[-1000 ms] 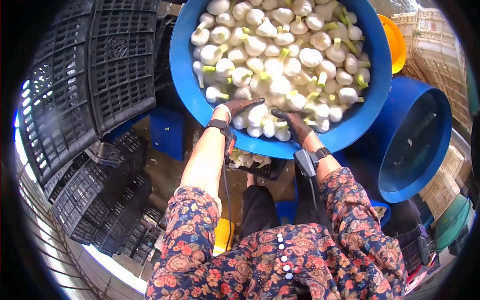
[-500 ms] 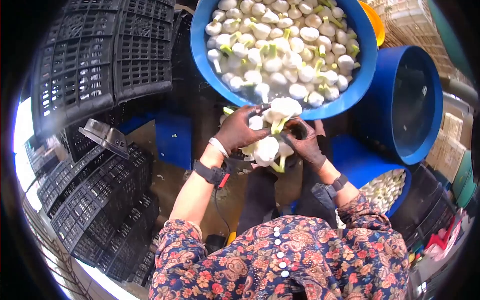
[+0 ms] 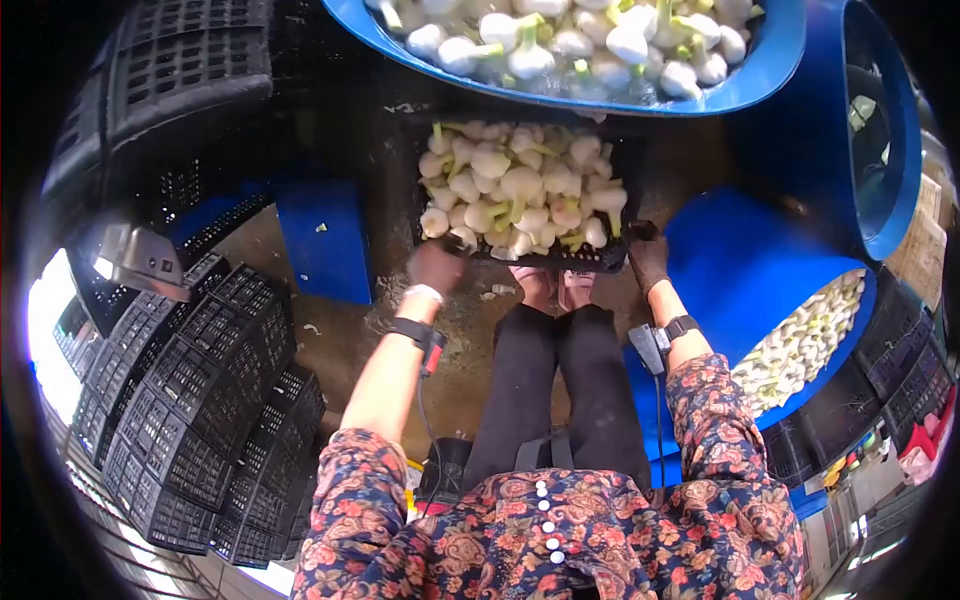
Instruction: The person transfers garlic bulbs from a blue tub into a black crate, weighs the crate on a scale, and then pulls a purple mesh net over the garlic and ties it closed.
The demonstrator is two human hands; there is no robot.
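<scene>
- Nearest, the person's floral sleeves and dark-trousered legs run forward to two feet point(image 3: 551, 287) planted right against the near edge of a black crate point(image 3: 612, 262) on the floor.
- The left hand point(image 3: 436, 268), gloved, is curled at the crate's near left corner; it is blurred, so whether it truly grips the rim I cannot tell. The right hand point(image 3: 649, 260), also gloved, is closed around the near right corner.
- The crate is filled with a heap of white bulbs point(image 3: 520, 200) with green stubs, piled about to the rim; loading this crate looks largely done, as a judgement.
- Much seems left: beyond the crate the big blue tub point(image 3: 770, 70) is crowded with more bulbs point(image 3: 560, 40), floating close together.
- To the right, a tipped blue drum point(image 3: 760, 270) lies just beside the crate and spills further bulbs at its mouth point(image 3: 805, 340).
- Room is tight: the tub's rim overhangs the crate's far edge, the drum hems in the right side, a blue block point(image 3: 325, 240) and stacks of black crates point(image 3: 200, 390) crowd the left.
- The open floor point(image 3: 340, 350) is the strip on the left by the legs.
</scene>
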